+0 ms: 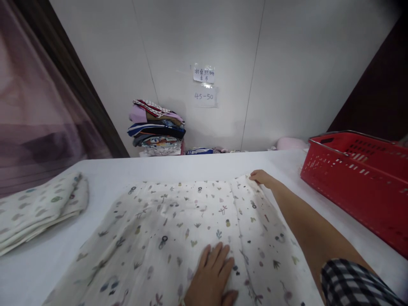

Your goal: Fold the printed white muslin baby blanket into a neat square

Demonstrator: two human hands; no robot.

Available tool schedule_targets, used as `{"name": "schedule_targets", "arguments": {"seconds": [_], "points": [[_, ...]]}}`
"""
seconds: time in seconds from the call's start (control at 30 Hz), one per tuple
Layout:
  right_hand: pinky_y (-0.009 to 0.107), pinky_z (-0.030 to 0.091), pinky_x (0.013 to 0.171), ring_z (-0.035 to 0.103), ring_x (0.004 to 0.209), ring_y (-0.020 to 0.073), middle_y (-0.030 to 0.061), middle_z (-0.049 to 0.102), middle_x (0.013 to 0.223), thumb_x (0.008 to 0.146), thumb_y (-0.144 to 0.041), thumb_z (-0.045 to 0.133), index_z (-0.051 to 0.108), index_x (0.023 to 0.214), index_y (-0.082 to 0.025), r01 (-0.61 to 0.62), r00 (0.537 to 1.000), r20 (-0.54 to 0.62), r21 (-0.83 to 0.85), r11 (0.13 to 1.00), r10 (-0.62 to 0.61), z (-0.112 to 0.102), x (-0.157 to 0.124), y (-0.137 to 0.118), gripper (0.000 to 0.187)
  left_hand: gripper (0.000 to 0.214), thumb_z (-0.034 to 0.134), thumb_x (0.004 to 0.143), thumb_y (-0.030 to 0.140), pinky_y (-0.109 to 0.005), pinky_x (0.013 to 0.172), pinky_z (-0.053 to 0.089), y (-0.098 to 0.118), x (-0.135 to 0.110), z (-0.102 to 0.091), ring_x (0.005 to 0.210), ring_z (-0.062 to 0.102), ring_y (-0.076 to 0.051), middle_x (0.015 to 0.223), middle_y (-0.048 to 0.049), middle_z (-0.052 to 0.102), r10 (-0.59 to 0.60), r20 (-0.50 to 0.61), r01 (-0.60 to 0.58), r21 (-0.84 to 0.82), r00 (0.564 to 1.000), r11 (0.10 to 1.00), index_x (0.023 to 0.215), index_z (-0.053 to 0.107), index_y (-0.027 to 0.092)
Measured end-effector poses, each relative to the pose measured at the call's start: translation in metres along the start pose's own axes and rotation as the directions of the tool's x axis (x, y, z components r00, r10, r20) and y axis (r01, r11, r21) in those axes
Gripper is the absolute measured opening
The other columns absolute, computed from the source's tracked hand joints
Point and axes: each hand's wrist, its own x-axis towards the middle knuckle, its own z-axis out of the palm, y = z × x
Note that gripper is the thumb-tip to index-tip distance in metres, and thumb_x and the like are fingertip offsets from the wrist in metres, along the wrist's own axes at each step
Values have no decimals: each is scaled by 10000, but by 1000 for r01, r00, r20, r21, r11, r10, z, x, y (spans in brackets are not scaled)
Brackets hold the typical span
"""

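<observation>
A white printed cloth (188,216) with small plants, pineapples and other motifs lies spread on the white table. Near its lower middle, my left hand (212,274) rests flat on the cloth with the fingers stretched out. My right hand (259,177) reaches to the far right corner and pinches the cloth's edge there. A crease runs lengthwise along the right part of the cloth, marking off a strip on that side. Some soft wrinkles show on its left half.
At the left lies another folded printed cloth (44,206) on the white table (105,170). A red basket (353,191) stands on the right. Behind the table are a stack of folded fabrics (157,129), a pink rounded object (290,143) and a wall with paper notes (204,74).
</observation>
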Motion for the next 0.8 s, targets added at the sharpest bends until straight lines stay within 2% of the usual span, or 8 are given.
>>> {"name": "schedule_targets", "arguments": {"seconds": [0.1, 0.2, 0.3, 0.5, 0.63, 0.8], "points": [[201, 403, 511, 536, 605, 124, 20, 591, 618, 609, -160, 626, 615, 736, -138, 13, 991, -130, -24, 1000, -16, -6, 6, 4, 130, 638, 534, 780, 414, -538, 1063, 228, -2, 0, 3, 1333, 236, -303, 1472, -56, 248, -1, 13, 1, 16, 1000, 1000, 1364, 339, 248], [209, 410, 511, 554, 625, 143, 25, 603, 624, 623, -165, 607, 629, 744, -141, -3, 980, -198, -69, 998, -11, -10, 9, 11, 125, 652, 540, 772, 419, -534, 1061, 233, -4, 0, 6, 1328, 245, -305, 1473, -61, 244, 3, 14, -4, 26, 1000, 1000, 1366, 335, 247], [215, 423, 539, 578, 654, 154, 34, 632, 661, 635, -184, 610, 637, 731, -146, -16, 973, -230, -129, 992, -14, -9, 11, 18, 106, 637, 531, 778, 421, -527, 1057, 245, -3, 0, 5, 1313, 280, -307, 1467, -71, 258, 8, 17, -9, 21, 1000, 1000, 1360, 349, 235], [223, 416, 674, 595, 844, 176, 64, 667, 887, 712, -206, 568, 645, 819, -161, -1, 953, -288, -306, 952, -91, 2, 16, 25, 139, 638, 565, 752, 392, -567, 1051, 227, 0, 2, -6, 1322, 254, -326, 1464, -71, 272, -14, 56, 17, -53, 998, 998, 1341, 371, 240], [261, 408, 726, 582, 892, 194, 82, 652, 946, 792, -215, 490, 613, 968, -181, 6, 946, -293, -419, 908, -141, 12, 13, 24, 217, 614, 585, 737, 370, -571, 1047, 228, 0, 4, -19, 1320, 259, -319, 1453, -75, 299, -23, 99, 37, -141, 995, 989, 1310, 399, 250], [331, 391, 817, 527, 1015, 243, 135, 586, 1080, 805, -154, 469, 549, 1113, -172, 33, 938, -280, -519, 854, -206, 17, 1, 19, 319, 472, 543, 766, 306, -506, 1055, 250, 1, 5, -34, 1275, 343, -265, 1375, -77, 423, -86, 14, 86, -231, 996, 969, 1225, 469, 230]]}}
